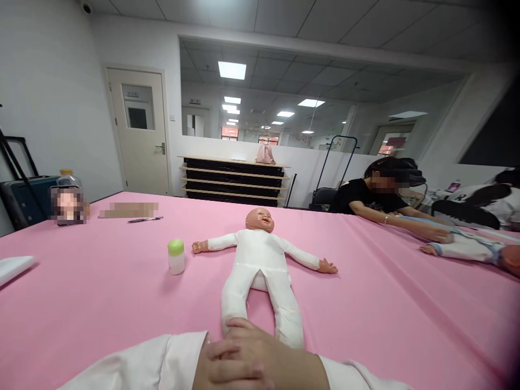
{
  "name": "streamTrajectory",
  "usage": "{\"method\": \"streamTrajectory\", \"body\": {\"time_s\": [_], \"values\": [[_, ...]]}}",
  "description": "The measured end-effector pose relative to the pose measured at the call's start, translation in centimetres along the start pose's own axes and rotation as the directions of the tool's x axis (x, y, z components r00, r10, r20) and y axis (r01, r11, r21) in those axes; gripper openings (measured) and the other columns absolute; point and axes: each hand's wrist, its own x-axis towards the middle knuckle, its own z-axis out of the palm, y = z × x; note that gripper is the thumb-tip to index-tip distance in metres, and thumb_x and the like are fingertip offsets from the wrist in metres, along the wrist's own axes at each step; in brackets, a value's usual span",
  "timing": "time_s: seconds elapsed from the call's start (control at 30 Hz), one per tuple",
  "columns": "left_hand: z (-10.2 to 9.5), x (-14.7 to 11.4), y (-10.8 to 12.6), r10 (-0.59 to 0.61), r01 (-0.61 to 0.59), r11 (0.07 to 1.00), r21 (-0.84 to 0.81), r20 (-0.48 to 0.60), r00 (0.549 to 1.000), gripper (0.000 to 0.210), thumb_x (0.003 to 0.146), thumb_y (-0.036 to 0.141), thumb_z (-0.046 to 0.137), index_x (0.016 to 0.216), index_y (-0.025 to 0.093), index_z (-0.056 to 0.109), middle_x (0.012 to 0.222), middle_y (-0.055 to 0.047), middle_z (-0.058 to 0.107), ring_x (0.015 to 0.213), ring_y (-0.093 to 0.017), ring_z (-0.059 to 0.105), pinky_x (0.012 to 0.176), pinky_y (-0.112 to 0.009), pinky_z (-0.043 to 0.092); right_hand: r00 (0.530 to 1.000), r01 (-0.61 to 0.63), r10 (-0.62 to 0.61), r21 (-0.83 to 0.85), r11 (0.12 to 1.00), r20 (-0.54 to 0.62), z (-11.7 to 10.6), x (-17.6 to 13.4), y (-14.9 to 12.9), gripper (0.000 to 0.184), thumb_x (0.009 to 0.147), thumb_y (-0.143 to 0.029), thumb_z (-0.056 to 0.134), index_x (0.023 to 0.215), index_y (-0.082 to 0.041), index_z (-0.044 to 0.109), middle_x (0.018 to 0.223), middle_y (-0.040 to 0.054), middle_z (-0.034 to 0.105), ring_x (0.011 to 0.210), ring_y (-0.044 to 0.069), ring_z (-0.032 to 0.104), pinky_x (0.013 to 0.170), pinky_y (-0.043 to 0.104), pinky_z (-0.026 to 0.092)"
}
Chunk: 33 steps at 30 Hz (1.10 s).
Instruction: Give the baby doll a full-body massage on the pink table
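Note:
At the bottom edge my two hands rest one across the other, fingers folded together. My right hand (pixel 276 352) comes in from the right and lies over my left hand (pixel 203 371), whose fingers are mostly hidden. Just beyond them a baby doll (pixel 260 254) in a white cloth suit lies on its back, head away from me, arms spread. My hands cover the view of one of its feet; whether they touch it I cannot tell. A small bottle with a green cap (pixel 176 257) stands left of the doll.
A pink cloth (pixel 365 319) covers the table. Towards the far left are a pen (pixel 145 219), a blurred flat item (pixel 129 209), a phone (pixel 68 206) and a plastic bottle (pixel 70 177). A white object (pixel 16 268) sits at the left edge. At right, another person (pixel 390 189) handles a second doll (pixel 467 245).

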Motion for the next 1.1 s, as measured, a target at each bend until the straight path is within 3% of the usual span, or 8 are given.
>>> {"method": "streamTrajectory", "body": {"time_s": [0.07,0.13,0.23,0.37,0.5,0.63,0.87,1.1], "values": [[0.1,0.6,-0.6,0.135,-0.134,0.990,0.042,-0.014,0.991,0.025,0.078,0.036,0.051,0.101,0.040,0.060,0.083,0.001,0.068,0.086,-0.023,0.063,0.081,-0.038,0.051,0.907,-0.122,0.133,0.053,0.991,-0.399,0.4,-0.1,-0.6,0.024,0.071,-0.048,0.058,0.062,-0.027,0.065,0.047,0.0005,0.054,0.052,0.020,0.061,0.038,0.028,0.042],[0.0,1.9,-0.6,0.241,-0.240,0.966,0.094,-0.001,0.970,0.028,0.076,0.035,0.056,0.103,0.043,0.057,0.096,0.003,0.066,0.095,-0.023,0.061,0.088,-0.041,0.047,0.943,-0.191,0.244,0.229,0.954,-0.227,-0.5,0.0,-1.2,0.036,0.079,-0.046,0.046,0.065,-0.020,0.067,0.056,0.0035,0.060,0.056,0.017,0.063,0.038,0.022,0.040],[-0.3,3.8,0.4,0.329,-0.334,0.928,0.167,0.054,0.943,0.040,0.077,0.034,0.058,0.115,0.035,0.049,0.120,-0.005,0.055,0.114,-0.028,0.049,0.092,-0.048,0.042,0.971,-0.229,0.192,0.323,0.918,0.145,-3.0,0.6,-2.0,0.033,0.081,-0.040,0.045,0.079,-0.013,0.065,0.075,0.0067,0.063,0.066,0.012,0.061,0.055,0.022,0.048],[-0.4,4.7,1.5,0.316,-0.323,0.944,0.068,0.096,0.944,0.041,0.084,0.034,0.046,0.123,0.026,0.039,0.126,-0.013,0.047,0.117,-0.028,0.045,0.089,-0.047,0.044,0.857,-0.343,0.141,0.344,0.874,0.496,-4.7,1.2,-2.3,0.034,0.088,-0.043,0.036,0.106,-0.018,0.051,0.093,0.0077,0.057,0.081,0.013,0.055,0.076,0.029,0.048],[-0.6,4.5,1.9,0.250,-0.250,0.968,-0.023,0.134,0.959,0.033,0.087,0.024,0.040,0.119,0.027,0.043,0.117,-0.011,0.052,0.102,-0.020,0.054,0.077,-0.032,0.050,0.818,-0.329,0.084,0.343,0.880,0.569,-4.7,1.3,-2.0,0.041,0.091,-0.047,0.025,0.114,-0.018,0.042,0.105,0.0081,0.048,0.101,0.015,0.047,0.090,0.033,0.041],[-1.0,4.4,2.0,0.159,-0.134,0.979,-0.155,0.166,0.973,0.026,0.090,0.026,0.035,0.110,0.026,0.051,0.104,-0.008,0.056,0.094,-0.016,0.055,0.076,-0.027,0.050,0.756,-0.201,-0.037,0.285,0.937,0.653,-4.9,1.3,-1.7,0.042,0.082,-0.049,0.044,0.108,-0.016,0.042,0.112,0.0096,0.041,0.106,0.019,0.042,0.087,0.033,0.042],[-1.6,3.9,1.7,0.069,-0.014,0.968,-0.252,0.211,0.975,0.027,0.090,0.025,0.033,0.110,0.026,0.051,0.113,-0.008,0.053,0.104,-0.018,0.053,0.080,-0.027,0.050,0.776,-0.124,0.044,0.085,0.989,0.629,-4.6,0.9,-1.9,0.026,0.076,-0.021,0.053,0.099,-0.019,0.039,0.090,0.0025,0.043,0.087,0.014,0.044,0.080,0.025,0.043],[-0.9,3.2,1.4,0.227,-0.206,0.964,-0.170,0.113,0.967,0.042,0.085,0.035,0.045,0.126,0.028,0.035,0.123,-0.013,0.047,0.111,-0.025,0.049,0.084,-0.039,0.048,0.769,-0.226,0.107,0.112,0.968,0.630,-4.9,0.6,-1.9,0.015,0.084,-0.027,0.042,0.098,-0.020,0.041,0.092,0.0025,0.046,0.076,0.010,0.048,0.070,0.024,0.044]]}}
